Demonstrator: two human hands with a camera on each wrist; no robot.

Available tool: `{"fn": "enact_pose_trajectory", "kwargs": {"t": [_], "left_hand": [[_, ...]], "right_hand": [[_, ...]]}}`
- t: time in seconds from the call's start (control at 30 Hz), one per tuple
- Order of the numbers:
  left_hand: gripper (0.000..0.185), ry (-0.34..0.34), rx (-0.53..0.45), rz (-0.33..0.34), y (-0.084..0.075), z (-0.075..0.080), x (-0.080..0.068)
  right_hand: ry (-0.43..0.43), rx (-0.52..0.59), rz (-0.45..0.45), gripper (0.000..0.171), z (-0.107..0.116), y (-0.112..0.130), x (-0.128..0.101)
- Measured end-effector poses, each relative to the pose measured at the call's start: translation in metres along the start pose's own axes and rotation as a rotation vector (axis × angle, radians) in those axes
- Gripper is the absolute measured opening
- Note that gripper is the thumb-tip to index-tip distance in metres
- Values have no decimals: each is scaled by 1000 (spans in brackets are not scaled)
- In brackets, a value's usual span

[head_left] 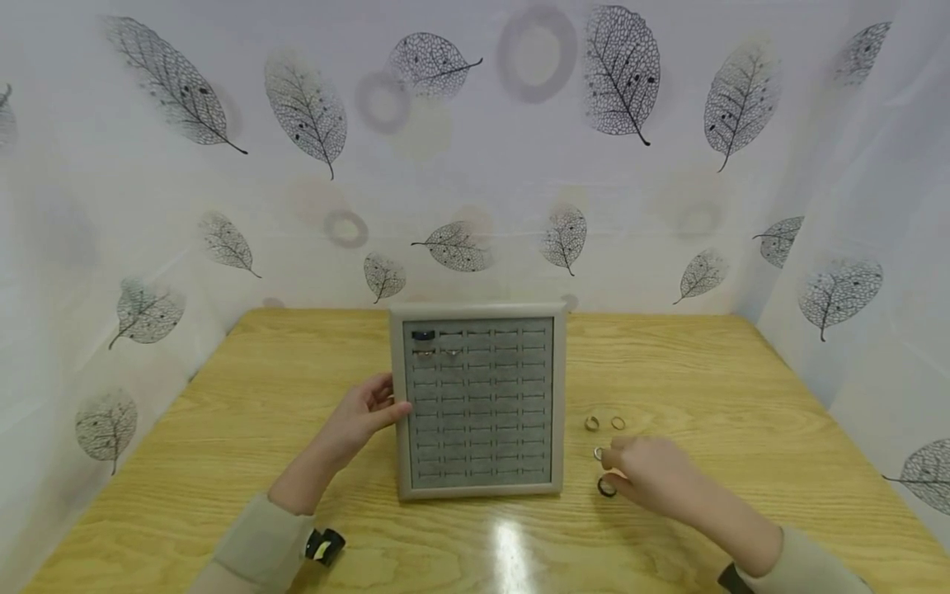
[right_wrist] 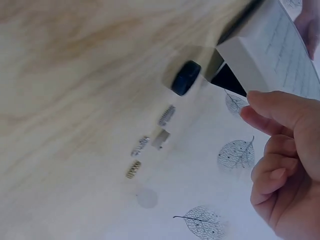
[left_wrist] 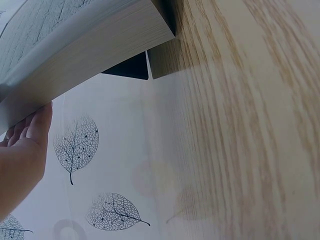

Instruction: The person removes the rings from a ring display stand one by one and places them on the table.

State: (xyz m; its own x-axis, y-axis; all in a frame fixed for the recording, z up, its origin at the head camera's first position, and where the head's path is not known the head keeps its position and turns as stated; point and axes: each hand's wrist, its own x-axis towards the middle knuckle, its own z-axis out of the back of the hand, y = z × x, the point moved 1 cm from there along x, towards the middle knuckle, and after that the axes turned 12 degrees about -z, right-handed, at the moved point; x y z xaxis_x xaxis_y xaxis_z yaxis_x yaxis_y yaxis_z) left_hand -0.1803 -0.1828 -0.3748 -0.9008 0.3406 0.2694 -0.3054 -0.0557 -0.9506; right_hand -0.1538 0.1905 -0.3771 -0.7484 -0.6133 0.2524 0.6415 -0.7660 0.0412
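Ring tray: one grey slotted display tray (head_left: 478,403) stands propped up at the middle of the wooden table (head_left: 742,379), its face towards the person.
Rings in tray: three, all in the top left slots; one dark ring (head_left: 422,335) in the first row, two pale rings (head_left: 437,352) side by side just beneath it.
Loose rings: four on the table just right of the tray; two gold-coloured ones (head_left: 604,423) farther back, one small silvery ring (head_left: 598,453) nearer, and one dark ring (head_left: 607,487) nearest the person.
Left hand: the left hand (head_left: 361,417) rests on the tray's left edge, fingers straight against the frame, nothing pinched.
Right hand: the right hand (head_left: 649,473) hangs over the two nearer loose rings, fingers loosely curled and holding nothing, its fingertips just beside the dark loose ring.
Surroundings: white curtains printed with grey leaves (head_left: 312,107) close in the table on three sides.
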Motion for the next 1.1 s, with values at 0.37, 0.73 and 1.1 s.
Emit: {"fn": "enact_pose_trajectory", "kwargs": {"t": [0.37,0.73,1.1], "left_hand": [[55,6,-5,-11,-1,0,0],[56,4,-21,-2,2,0,0],[56,15,-43,-11,2,-1,0]], "right_hand": [[-223,64,48,15,18,10,25],[-373,142,93,13,28,31,55],[-585,281,199,5,33,53,95]]}}
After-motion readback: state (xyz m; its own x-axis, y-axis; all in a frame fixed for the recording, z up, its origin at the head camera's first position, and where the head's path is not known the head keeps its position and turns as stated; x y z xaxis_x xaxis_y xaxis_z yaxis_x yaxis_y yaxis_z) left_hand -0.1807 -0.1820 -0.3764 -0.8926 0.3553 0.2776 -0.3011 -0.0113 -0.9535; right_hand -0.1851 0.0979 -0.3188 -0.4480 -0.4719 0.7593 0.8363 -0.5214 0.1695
